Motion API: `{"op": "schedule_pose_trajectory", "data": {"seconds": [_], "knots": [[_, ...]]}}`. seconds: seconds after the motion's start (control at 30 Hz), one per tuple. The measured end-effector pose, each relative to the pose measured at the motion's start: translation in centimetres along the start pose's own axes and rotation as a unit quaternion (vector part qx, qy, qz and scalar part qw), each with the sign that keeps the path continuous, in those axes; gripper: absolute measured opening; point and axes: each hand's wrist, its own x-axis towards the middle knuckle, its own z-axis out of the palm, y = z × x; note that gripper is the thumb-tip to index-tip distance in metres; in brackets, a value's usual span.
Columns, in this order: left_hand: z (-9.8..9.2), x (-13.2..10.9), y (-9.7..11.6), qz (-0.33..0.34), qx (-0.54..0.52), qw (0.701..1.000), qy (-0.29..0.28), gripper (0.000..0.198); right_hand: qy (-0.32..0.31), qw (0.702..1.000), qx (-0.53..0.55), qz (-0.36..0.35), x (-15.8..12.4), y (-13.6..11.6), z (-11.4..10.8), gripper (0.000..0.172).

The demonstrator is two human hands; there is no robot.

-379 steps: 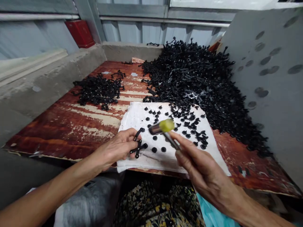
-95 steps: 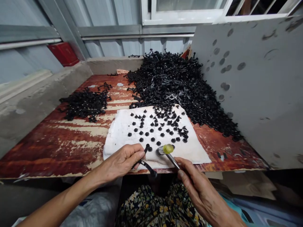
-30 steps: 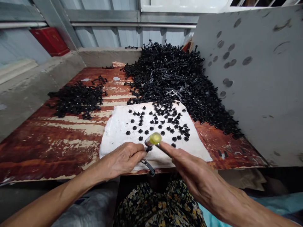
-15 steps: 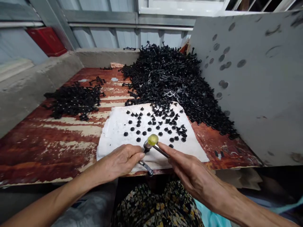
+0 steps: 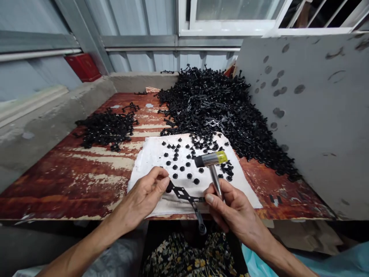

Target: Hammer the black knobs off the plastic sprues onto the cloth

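Note:
Pinched in my left hand (image 5: 150, 192) is one end of a black folding scissor linkage (image 5: 181, 193), near its round knob. It hangs spread out over the front of a white cloth (image 5: 138, 169), its lower arm ending in a round eye. My right hand (image 5: 230, 204) grips a small mallet (image 5: 211, 158) by its metal handle, head raised, with one black face and one clear yellow face. The right thumb and fingers also meet another arm of the linkage. Several small black round studs (image 5: 182, 168) stand scattered on the cloth.
A large heap of black linkages (image 5: 207, 100) fills the back right, against a grey panel (image 5: 311, 127). A smaller pile (image 5: 108, 127) lies on the left of the worn red tabletop (image 5: 57, 184). A red box (image 5: 83, 67) sits on the concrete ledge (image 5: 57, 111).
The mallet has turned and moved up and right, away from the left hand. The linkage has opened out, and my right fingers now touch it. The view has tilted up slightly.

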Motion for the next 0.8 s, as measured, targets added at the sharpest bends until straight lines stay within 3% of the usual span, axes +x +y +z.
{"op": "schedule_pose_trajectory", "data": {"seconds": [0.13, 0.23, 0.4, 0.57, 0.7, 0.73, 0.8], "knots": [[0.2, -0.3, -0.6, -0.014, -0.049, 0.998, -0.032, 0.035, 0.023, 1.000, -0.004, -0.016, -0.3, 0.3, 0.6, 0.036], [0.6, -0.1, -0.5, -0.014, -0.139, 0.990, -0.021, 0.038, 0.024, 0.999, -0.017, -0.039, -0.5, 0.9, 1.2, 0.034], [0.7, 0.4, -0.2, -0.076, -0.224, 0.971, -0.038, 0.051, 0.012, 0.998, -0.029, -0.048, -0.6, 1.3, 1.5, 0.032], [0.2, 0.3, 0.5, -0.102, -0.279, 0.955, -0.002, 0.051, 0.040, 0.997, -0.035, -0.059, -0.9, 1.2, 1.8, 0.030], [0.2, -0.1, 1.2, -0.120, -0.404, 0.899, 0.117, 0.046, 0.064, 0.994, -0.017, -0.083, -1.0, 1.5, 2.1, 0.028], [0.4, -0.3, 1.3, -0.134, -0.440, 0.878, 0.129, 0.044, 0.071, 0.993, -0.010, -0.090, -0.9, 1.6, 2.2, 0.028], [0.9, -0.8, 1.5, -0.173, -0.505, 0.840, 0.100, 0.036, 0.088, 0.991, 0.004, -0.097, -0.8, 1.8, 2.4, 0.028]]}}
